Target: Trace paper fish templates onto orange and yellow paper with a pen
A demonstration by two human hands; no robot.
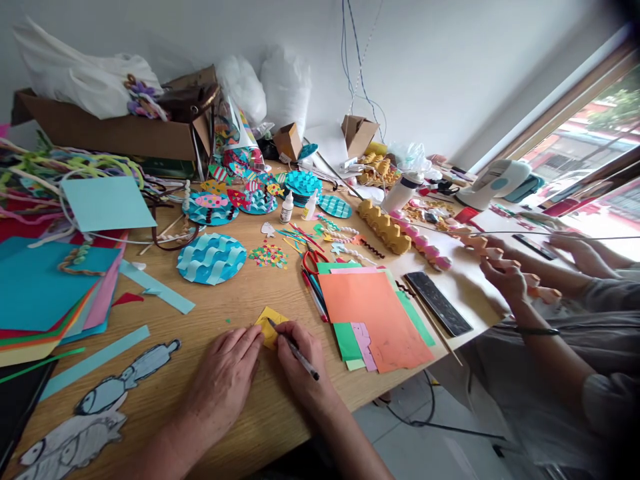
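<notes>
A small yellow piece of paper (pixel 270 333) lies on the wooden table in front of me. My left hand (pixel 230 360) rests flat along its left side, fingers stretched out and fingertips at the paper's edge. Gripped in my right hand (pixel 306 363) is a pen (pixel 303 361), its tip touching the paper near a dark drawn line. Left of my hands lie drawn fish cut-outs (pixel 107 393). Beyond the yellow paper sits a blue disc with wavy paper strips (pixel 212 259). A stack of orange and green paper (pixel 373 313) is to the right.
Red-handled scissors (pixel 314 260) and several pens (pixel 315 293) lie by the stack. Farther back stand glue bottles (pixel 287 207) beside confetti pieces (pixel 269 255). Coloured sheets (pixel 50 280) cover the left side. At right, another person's hand (pixel 505 280) holds an egg-carton strip near a black phone-like slab (pixel 437 303).
</notes>
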